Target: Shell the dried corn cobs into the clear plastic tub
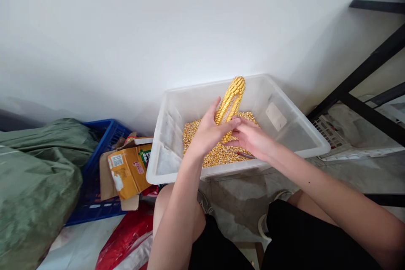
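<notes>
A yellow ear of corn (pixel 233 98) is held tilted above a translucent plastic bin (pixel 186 98), its tip up and to the right. Bare rows run lengthwise along the side facing me, where kernels are gone. My left hand (pixel 212 130) grips the ear from the left, thumb across its lower part. From the right, my right hand (pixel 251 137) holds the lower end, its fingers around it and thumb near my left thumb. Loose corn kernels (pixel 218 157) cover the bin's floor. Among them, under my right hand, lies a slim dark reddish tool (pixel 246 155), partly hidden.
A white wall (pixel 190 21) rises behind the bin. On the left are a green cloth sack (pixel 41 173), a blue crate (pixel 107 135), a flattened yellow carton (pixel 128 173) and a red bag (pixel 129 236). A black metal frame (pixel 348 80) stands to the right.
</notes>
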`<state>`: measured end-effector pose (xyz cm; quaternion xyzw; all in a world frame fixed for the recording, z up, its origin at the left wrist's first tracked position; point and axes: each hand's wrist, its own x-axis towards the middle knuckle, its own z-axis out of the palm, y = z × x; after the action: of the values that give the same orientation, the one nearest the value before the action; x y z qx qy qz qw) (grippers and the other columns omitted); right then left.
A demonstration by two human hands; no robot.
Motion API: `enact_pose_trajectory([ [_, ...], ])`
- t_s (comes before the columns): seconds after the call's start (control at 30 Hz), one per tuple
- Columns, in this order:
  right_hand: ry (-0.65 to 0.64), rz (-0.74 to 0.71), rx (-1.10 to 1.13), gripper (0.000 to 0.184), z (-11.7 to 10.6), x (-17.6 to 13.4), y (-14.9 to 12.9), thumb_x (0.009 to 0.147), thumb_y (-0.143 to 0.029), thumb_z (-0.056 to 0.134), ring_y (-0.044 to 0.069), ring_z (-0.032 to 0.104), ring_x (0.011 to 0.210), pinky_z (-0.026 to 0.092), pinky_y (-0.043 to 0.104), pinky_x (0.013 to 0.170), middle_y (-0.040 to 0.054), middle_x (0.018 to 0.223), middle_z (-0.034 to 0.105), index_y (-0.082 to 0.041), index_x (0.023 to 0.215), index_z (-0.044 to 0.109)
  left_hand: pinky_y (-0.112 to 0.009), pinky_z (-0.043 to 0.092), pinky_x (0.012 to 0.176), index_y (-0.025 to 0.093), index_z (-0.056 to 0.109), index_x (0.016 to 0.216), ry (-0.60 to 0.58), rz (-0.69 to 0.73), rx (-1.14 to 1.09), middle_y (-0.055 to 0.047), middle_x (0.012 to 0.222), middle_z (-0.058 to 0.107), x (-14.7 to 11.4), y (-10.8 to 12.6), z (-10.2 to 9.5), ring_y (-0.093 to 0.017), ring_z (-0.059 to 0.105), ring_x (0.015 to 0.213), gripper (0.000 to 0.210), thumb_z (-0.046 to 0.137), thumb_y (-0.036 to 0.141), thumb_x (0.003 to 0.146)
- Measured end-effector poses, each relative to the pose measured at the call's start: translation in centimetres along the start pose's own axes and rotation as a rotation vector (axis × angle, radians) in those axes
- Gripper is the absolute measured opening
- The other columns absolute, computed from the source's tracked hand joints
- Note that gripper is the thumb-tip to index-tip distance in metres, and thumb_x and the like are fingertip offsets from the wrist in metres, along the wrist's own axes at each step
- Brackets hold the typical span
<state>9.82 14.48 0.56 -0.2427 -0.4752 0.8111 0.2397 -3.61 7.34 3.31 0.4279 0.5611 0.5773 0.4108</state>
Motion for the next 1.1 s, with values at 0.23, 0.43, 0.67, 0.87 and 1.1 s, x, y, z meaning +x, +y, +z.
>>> enact_pose_trajectory([
  [0.23, 0.254, -0.017, -0.18, 0.05, -2.2, 1.8, -2.6, 0.085, -0.07, 0.054, 0.024, 0.066, 0.085, 0.057, 0.036, 0.067, 0.009, 0.09, 0.069, -0.023, 0.1, 0.064, -0.043, 0.047, 0.099, 0.021, 0.049, 0.139, -0.072, 0.055, 0.033, -0.012, 0.136, 0.059, 0.1, -0.9, 1.3, -0.028, 0.059, 0.119, 0.06, 0.066, 0.032, 0.083],
  [0.43, 0.371, -0.034, 0.009, 0.044, -1.2, 3.0, -0.3, 0.09, -0.063, 0.049, 0.025, 0.067, 0.094, 0.057, 0.036, 0.076, 0.0093, 0.097, 0.07, -0.022, 0.104, 0.061, -0.047, 0.04, 0.106, 0.016, 0.047, 0.136, -0.142, 0.145, 0.377, -0.017, 0.135, 0.058, -0.4, -1.4, 4.1, -0.032, 0.055, 0.124, 0.049, 0.052, 0.036, 0.092],
  [0.67, 0.448, -0.05, 0.081, 0.031, -1.5, 3.1, -0.1, 0.088, -0.053, 0.06, 0.023, 0.067, 0.095, 0.056, 0.034, 0.076, 0.0072, 0.098, 0.07, -0.023, 0.094, 0.058, -0.05, 0.042, 0.098, 0.011, 0.04, 0.143, -0.131, 0.113, 0.573, -0.023, 0.127, 0.062, -0.7, -1.5, 4.0, -0.038, 0.059, 0.116, 0.058, 0.044, 0.044, 0.096],
  [0.87, 0.491, -0.042, -0.024, 0.033, -2.0, 3.3, 0.2, 0.088, -0.056, 0.059, 0.023, 0.066, 0.092, 0.055, 0.035, 0.075, 0.0059, 0.086, 0.069, -0.023, 0.093, 0.061, -0.047, 0.045, 0.088, 0.017, 0.057, 0.121, -0.134, 0.15, 0.6, -0.014, 0.091, 0.069, -0.8, -1.7, 3.9, -0.032, 0.065, 0.087, 0.043, 0.043, 0.048, 0.095],
  [1.1, 0.468, -0.05, -0.071, 0.038, -2.3, 3.6, 0.2, 0.087, -0.059, 0.058, 0.023, 0.066, 0.086, 0.055, 0.036, 0.073, 0.0059, 0.083, 0.069, -0.023, 0.096, 0.063, -0.045, 0.045, 0.085, 0.016, 0.053, 0.126, -0.125, 0.195, 0.628, -0.016, 0.096, 0.069, -0.8, -2.0, 3.8, -0.032, 0.065, 0.088, 0.046, 0.038, 0.049, 0.097],
])
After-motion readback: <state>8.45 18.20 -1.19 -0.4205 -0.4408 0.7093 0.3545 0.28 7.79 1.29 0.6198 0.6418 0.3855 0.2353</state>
